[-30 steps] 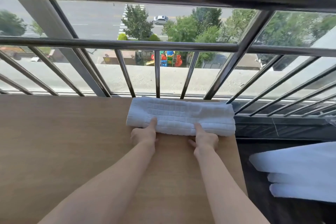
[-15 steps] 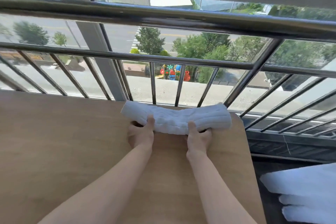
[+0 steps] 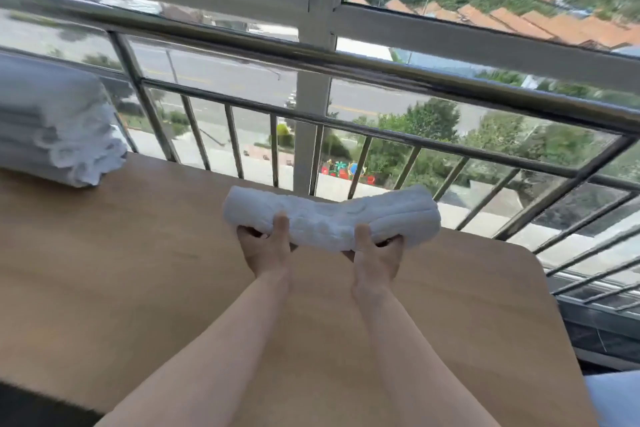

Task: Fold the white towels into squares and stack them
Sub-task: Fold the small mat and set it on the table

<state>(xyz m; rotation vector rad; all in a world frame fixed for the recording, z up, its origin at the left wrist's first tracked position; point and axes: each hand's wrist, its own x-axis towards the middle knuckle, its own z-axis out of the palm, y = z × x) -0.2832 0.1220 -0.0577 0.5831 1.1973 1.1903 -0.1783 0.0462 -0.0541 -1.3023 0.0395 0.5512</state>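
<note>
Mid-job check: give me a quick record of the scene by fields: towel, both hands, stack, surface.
towel: folded towel, a long strip, middle sagging, near the far edge of the table
left hand: grips the towel's near edge, thumb on top
right hand: same grip, further right
stack: stack of towels on the table, far left
behind: railing

No text, label, brand or number can be read: none on the folded towel (image 3: pixel 332 220), the towel stack (image 3: pixel 52 121) or the worktop (image 3: pixel 138 253)
</note>
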